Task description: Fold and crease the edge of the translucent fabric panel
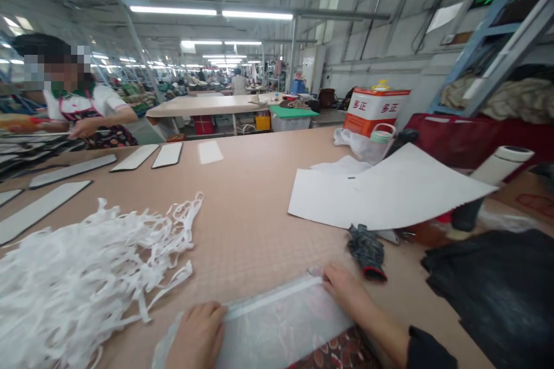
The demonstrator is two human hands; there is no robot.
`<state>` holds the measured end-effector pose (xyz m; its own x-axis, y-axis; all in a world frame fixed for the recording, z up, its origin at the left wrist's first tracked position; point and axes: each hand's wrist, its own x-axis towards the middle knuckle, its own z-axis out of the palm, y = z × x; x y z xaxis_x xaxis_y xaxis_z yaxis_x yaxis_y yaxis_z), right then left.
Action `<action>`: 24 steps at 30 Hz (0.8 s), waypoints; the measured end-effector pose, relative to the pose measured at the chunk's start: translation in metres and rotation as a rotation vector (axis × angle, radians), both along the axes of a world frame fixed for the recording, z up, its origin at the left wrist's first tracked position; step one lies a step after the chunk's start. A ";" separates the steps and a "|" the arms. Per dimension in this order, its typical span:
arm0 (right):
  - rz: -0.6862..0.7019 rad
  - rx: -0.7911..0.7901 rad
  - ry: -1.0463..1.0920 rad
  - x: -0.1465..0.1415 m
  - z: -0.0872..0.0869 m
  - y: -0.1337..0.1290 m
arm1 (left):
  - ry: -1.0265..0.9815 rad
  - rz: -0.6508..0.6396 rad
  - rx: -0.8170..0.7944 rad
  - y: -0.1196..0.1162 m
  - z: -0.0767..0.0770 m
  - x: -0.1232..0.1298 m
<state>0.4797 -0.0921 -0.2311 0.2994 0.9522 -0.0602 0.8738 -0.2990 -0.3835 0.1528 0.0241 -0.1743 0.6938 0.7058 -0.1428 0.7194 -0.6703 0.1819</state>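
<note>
A translucent whitish sheet (pixel 281 314) lies at the table's near edge, with a white strip (pixel 277 298) along its far side. I cannot tell whether the sheet is thin fabric or plastic. At its left end, my left hand (pixel 199 331) is closed on the edge, fingers curled over. My right hand (pixel 344 291) pinches the far right corner, its fingertips partly hidden. Brown patterned cloth (pixel 337 351) shows below the sheet at the bottom. Left of my left hand spreads a large tangled pile of white strips (pixel 95 277). A dark knitted glove (pixel 367 251) with a red cuff rests beyond my right wrist.
White panels with dark edges (pixel 168 155) lie at the table's far left, near a co-worker (pixel 86 109). A large white sheet (pixel 381 190) curves over items at right. Black material (pixel 497 294) is piled at the right edge. Behind stand an orange-white box (pixel 374 109) and a green-lidded bin (pixel 294 118).
</note>
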 end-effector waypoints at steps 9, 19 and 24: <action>-0.022 0.078 0.218 -0.003 0.023 -0.011 | -0.259 -0.216 -0.103 -0.027 -0.015 0.146; -0.059 0.328 0.680 0.005 -0.010 0.011 | -0.398 -0.058 -0.126 -0.027 -0.043 0.186; -0.137 0.395 0.663 0.005 -0.022 0.008 | -0.404 -0.156 0.047 -0.029 -0.049 0.188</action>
